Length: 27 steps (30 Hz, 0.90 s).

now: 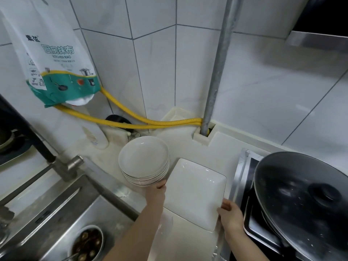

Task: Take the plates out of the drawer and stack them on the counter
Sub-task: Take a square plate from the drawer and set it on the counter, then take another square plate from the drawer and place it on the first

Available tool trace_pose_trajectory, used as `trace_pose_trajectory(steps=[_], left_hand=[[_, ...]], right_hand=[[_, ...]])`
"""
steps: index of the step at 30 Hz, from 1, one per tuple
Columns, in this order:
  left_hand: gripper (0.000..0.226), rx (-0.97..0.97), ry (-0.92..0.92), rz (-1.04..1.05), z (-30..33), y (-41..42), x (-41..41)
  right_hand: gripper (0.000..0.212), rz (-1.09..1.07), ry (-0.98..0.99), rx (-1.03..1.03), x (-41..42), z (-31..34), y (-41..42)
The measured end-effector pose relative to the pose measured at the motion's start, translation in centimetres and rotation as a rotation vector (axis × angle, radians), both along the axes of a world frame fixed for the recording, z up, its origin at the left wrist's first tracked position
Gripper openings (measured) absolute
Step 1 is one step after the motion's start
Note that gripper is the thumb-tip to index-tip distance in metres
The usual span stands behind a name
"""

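Now both hands [194, 202] gripping square plate [195, 193] edges.

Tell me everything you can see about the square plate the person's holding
The square plate is white and glossy, apparently ceramic, with a raised rim edged by a thin dark line and a shallow flat centre. It looks clean and empty. It sits level at the counter, turned cornerwise to the camera, right of the round plate stack and left of the stove. The left hand grips its left edge, the right hand its near right corner. Whether it rests on the counter is unclear.
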<state>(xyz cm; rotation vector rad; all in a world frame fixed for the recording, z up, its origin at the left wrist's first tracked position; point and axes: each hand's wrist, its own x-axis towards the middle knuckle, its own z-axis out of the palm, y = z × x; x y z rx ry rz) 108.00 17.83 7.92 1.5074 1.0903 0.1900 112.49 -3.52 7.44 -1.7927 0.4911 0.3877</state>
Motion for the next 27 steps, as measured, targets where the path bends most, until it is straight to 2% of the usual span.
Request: trace_pose_trajectory(steps=[3,6,9,14,17,20,24,27], left_hand=[[0.033,0.029,0.013,-0.05,0.5,-0.1,-0.1],[0.022,0.105,0.042,-0.122,1.4,-0.5,-0.8],[0.024,0.183,0.121,-0.193,2.3,-0.7,-2.5],[0.022,0.298,0.166,-0.318,3.2,-1.5,-6.9],[0.033,0.326,0.198,-0.387,3.3,-2.3,-10.3],[0.041,0.345,0.248,-0.461,3.1,-3.6,-14.1],[0.032,0.427,0.337,-0.611,2.7,-5.6,-18.1],[0.031,0.512,0.383,-0.646,2.7,-7.1,-20.5]], right_hand=[[0.038,0.052,-0.007,-0.056,-0.2,0.4,0.2],[0.037,0.146,-0.023,-0.084,-0.7,1.0,0.3],[0.038,0.252,-0.015,-0.145,-1.6,1.5,0.2],[0.02,0.363,-0.065,-0.289,-4.5,2.6,-0.6],[0.03,0.443,-0.126,-0.342,-7.4,3.0,-1.6],[0.028,0.561,-0.204,-0.364,-10.8,3.4,-2.6],[0.034,0.729,-0.229,-0.431,-14.7,3.7,-3.3],[0.038,0.838,-0.279,-0.476,-17.3,4.2,-3.8]])
